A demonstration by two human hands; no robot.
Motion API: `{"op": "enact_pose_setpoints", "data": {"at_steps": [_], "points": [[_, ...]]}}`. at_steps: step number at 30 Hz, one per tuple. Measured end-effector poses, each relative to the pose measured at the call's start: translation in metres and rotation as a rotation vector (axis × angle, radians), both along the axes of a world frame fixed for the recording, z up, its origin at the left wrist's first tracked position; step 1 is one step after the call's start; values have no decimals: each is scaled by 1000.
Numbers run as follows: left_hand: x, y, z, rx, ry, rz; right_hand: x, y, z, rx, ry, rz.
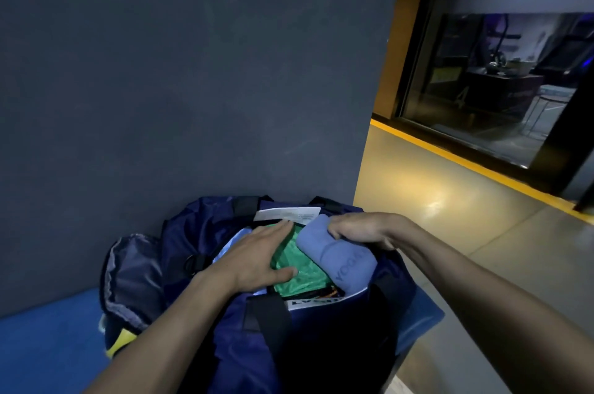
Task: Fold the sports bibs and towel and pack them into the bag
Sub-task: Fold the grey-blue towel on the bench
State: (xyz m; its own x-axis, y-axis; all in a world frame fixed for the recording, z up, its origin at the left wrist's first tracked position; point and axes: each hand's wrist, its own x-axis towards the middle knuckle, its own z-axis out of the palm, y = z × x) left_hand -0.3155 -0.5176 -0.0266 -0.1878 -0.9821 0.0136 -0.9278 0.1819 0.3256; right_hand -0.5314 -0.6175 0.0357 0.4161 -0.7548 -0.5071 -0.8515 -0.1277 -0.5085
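Blue bench [48, 345]: bag [321, 345], towel [337, 258], perhaps bib [299, 268]

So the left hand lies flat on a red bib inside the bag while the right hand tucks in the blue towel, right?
Not quite: the bib is green, not red, as the head view shows. The left hand does lie flat on it inside the bag, while the right hand grips the blue towel.

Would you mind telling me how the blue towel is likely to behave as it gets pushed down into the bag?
The towel looks soft: it bulges under the right hand, so it should squash rather than resist. Being rolled, it may loosen if released. It probably weighs little.
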Motion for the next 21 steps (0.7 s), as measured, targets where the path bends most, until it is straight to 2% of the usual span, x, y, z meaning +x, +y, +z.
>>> {"op": "enact_pose_setpoints", "data": {"at_steps": [4, 10, 12, 14, 16, 18, 21], "points": [[0, -1, -2, -5, -41, -4, 14, -5, -5, -248, 187, 75], [1, -1, 3, 33, -20, 17, 20, 3, -24, -617, 241, 35], [-1, -2, 2, 44, -17, 22, 15, 6, -38, -625, 329, 89], [-1, -1, 0, 41, -18, 22, 9, 3, -54, -529, 344, 99], [-1, 0, -1, 32, -20, 20, 7, -5, -63, -443, 241, 22], [-1, 0, -1, 33, -19, 21, 7, -12, -69, -442, 117, -76], [-3, -1, -2, 43, -15, 27, 6, -15, -80, -433, 105, -94]]}}
